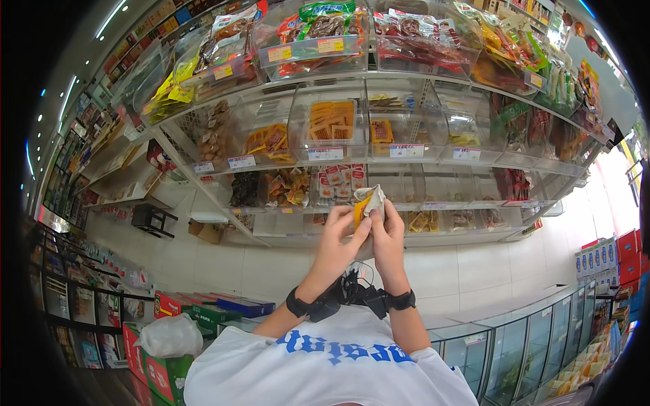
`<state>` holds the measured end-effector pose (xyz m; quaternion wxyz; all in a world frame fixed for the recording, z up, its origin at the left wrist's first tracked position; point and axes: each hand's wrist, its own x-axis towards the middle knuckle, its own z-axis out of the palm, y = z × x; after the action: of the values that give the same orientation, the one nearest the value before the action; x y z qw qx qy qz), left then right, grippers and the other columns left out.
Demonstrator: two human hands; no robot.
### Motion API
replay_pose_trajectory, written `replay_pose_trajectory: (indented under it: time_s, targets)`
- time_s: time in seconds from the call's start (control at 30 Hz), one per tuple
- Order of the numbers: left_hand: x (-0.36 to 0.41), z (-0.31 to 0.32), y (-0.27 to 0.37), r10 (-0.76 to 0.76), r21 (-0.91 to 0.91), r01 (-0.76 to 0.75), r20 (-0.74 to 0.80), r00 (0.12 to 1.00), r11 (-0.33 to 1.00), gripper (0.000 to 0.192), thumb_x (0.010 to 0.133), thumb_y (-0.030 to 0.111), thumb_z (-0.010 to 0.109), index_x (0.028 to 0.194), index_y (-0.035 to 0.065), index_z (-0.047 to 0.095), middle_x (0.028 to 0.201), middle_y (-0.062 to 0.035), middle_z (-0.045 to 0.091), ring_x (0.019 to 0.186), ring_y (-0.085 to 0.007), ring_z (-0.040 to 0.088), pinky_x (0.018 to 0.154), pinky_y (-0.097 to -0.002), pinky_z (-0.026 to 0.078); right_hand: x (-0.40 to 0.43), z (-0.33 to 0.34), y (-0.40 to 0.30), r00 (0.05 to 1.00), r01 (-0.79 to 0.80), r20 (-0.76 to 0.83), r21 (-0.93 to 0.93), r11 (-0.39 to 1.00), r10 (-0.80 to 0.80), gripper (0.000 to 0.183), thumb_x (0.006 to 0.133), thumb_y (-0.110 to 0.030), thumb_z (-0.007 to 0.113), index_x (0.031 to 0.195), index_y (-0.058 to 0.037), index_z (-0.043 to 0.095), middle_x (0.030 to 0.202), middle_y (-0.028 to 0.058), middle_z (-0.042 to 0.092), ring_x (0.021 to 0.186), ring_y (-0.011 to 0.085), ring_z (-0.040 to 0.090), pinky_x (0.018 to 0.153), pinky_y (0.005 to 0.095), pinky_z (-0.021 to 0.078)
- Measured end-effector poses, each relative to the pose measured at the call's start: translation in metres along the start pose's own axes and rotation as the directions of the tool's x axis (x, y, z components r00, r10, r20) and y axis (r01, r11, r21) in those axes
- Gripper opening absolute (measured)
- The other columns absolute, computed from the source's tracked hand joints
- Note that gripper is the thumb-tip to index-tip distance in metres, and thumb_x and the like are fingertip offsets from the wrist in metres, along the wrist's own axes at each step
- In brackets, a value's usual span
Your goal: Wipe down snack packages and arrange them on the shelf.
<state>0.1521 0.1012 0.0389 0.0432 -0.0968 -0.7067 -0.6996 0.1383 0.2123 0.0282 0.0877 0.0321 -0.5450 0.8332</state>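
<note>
My left hand (337,238) and my right hand (388,231) meet in front of my chest, both pinching a small yellow packet (359,209) and a crumpled whitish-grey wrapper or cloth (375,198). The yellow packet is on the left side, against the whitish piece; whether they are one item I cannot tell. Beyond my hands stands a white shelf rack with clear plastic bins. One bin holds a clear tub of yellow snack packets (332,119); lower down, another holds red and white sachets (341,180). Each wrist wears a black strap.
Large bagged meats (330,23) fill the top bins. Glass display cases (518,345) stand at the lower right. Green and red cartons (165,373) with a clear plastic bag (171,336) are at the lower left. A black stool (152,221) stands on the tiled floor at the left.
</note>
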Motion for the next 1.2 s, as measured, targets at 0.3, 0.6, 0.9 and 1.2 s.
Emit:
replay_pose_trajectory:
  time_s: [0.3,0.6,0.9,1.2]
  targets:
    - [0.005,-0.017,0.015,-0.053,-0.242,0.034,-0.073,0.996,0.970,0.021,0.091,0.006,0.070,0.109,-0.0053,0.070,0.101,-0.0067,0.069,0.091,-0.0099,0.062,0.081,-0.0246,0.051,-0.006,-0.012,-0.016,0.992,-0.027,-0.102,0.371,0.928,0.069,0.026,0.103,-0.023,0.053,0.114,-0.0007,0.060,0.104,0.0005,0.063,0.091,0.0068,0.056,0.079,0.0233,0.0462]
    - [0.001,-0.015,0.022,-0.075,-0.135,0.069,-0.039,0.996,0.988,0.015,0.090,0.005,0.071,0.100,-0.0056,0.071,0.093,-0.0037,0.069,0.085,-0.0070,0.062,0.075,-0.0223,0.049,-0.005,-0.002,-0.035,1.000,0.003,-0.006,0.107,0.994,-0.002,0.025,0.095,-0.011,0.065,0.116,0.0012,0.061,0.105,0.0007,0.064,0.094,0.0055,0.056,0.083,0.0225,0.0459]
    - [-0.008,-0.010,0.032,0.025,0.043,-0.026,0.022,0.999,0.999,0.012,0.089,0.003,0.072,0.095,-0.0078,0.070,0.087,-0.0019,0.064,0.080,-0.0072,0.059,0.072,-0.0224,0.048,-0.002,-0.013,-0.024,0.992,-0.022,-0.122,0.140,0.990,0.039,0.034,0.103,-0.034,0.055,0.090,-0.0038,0.064,0.083,-0.0045,0.061,0.073,0.0015,0.050,0.066,0.0199,0.0413]
    - [0.010,-0.026,0.028,0.098,-0.033,-0.105,-0.176,0.979,0.994,0.013,0.089,0.001,0.071,0.096,-0.0097,0.069,0.085,-0.0016,0.062,0.076,-0.0057,0.057,0.068,-0.0208,0.046,-0.024,0.003,-0.021,0.990,-0.110,0.100,0.107,0.988,0.099,0.028,0.096,-0.013,0.065,0.119,0.0021,0.060,0.107,0.0015,0.064,0.096,0.0065,0.058,0.083,0.0230,0.0476]
